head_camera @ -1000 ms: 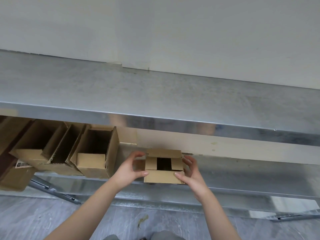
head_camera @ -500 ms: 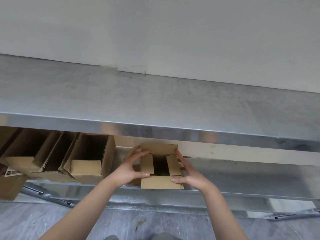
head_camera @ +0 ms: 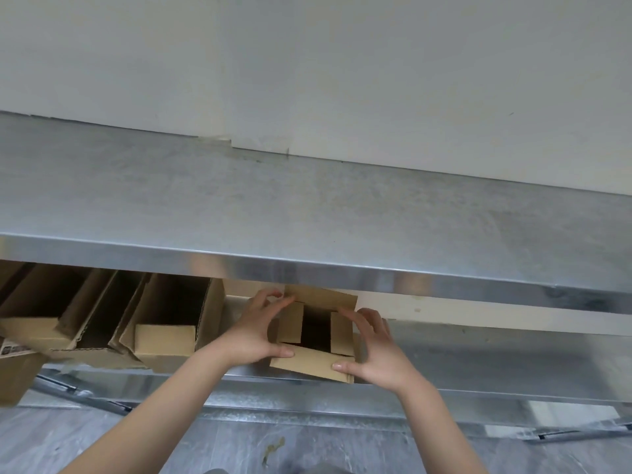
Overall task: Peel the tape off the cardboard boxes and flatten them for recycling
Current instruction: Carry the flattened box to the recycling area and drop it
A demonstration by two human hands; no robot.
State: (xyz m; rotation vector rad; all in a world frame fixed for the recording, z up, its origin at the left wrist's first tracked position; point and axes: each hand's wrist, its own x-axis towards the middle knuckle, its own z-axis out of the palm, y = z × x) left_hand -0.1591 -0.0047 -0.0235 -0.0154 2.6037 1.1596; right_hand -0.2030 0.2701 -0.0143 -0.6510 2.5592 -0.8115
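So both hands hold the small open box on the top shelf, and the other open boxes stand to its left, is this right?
Not quite: the small box is at the lower shelf, under the top shelf, as the head view shows. The rest holds: the left hand and the right hand hold it, and the other open boxes stand to its left.

A small box (head_camera: 314, 333) sits on the lower shelf (head_camera: 496, 364), right of three open boxes (head_camera: 171, 323), under the upper shelf (head_camera: 307, 206).
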